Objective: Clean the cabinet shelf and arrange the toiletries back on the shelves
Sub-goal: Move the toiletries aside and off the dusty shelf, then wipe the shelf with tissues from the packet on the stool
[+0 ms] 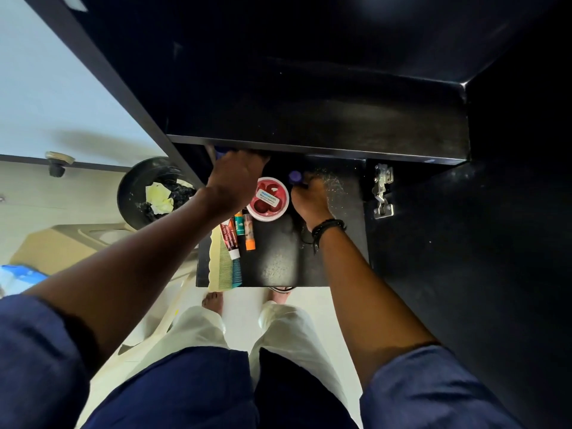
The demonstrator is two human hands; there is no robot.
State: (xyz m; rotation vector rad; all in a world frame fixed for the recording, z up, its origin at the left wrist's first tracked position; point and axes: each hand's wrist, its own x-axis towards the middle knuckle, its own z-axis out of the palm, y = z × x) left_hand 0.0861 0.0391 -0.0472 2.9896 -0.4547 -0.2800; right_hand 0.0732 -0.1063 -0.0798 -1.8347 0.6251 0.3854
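- A person in a dark blue top and pale trousers stands at a black cabinet (309,88), both bare arms stretched forward from the bottom corners of the frame to the lower shelf (278,258) at centre.
- The left hand (235,181) reaches palm down to the back of the shelf, its fingers tucked under the front edge of the shelf above and bent around something purple; how firmly it holds that item cannot be told.
- The right hand (311,199), a dark cord bracelet (328,227) at the wrist, is curled closed around a bottle with a purple cap (294,175), just right of centre.
- Between the two hands sits a round red-and-white tub (268,202), lid up.
- Below the left wrist lie a red-and-white tube (229,239), a slim green stick (239,227) and an orange stick (249,235), side by side.
- A pale comb (220,267) and a teal comb (236,272) lie at the shelf's front left edge.
- A metal hinge (382,191) shows at right of centre; a black bin (148,193) with crumpled paper stands at left.
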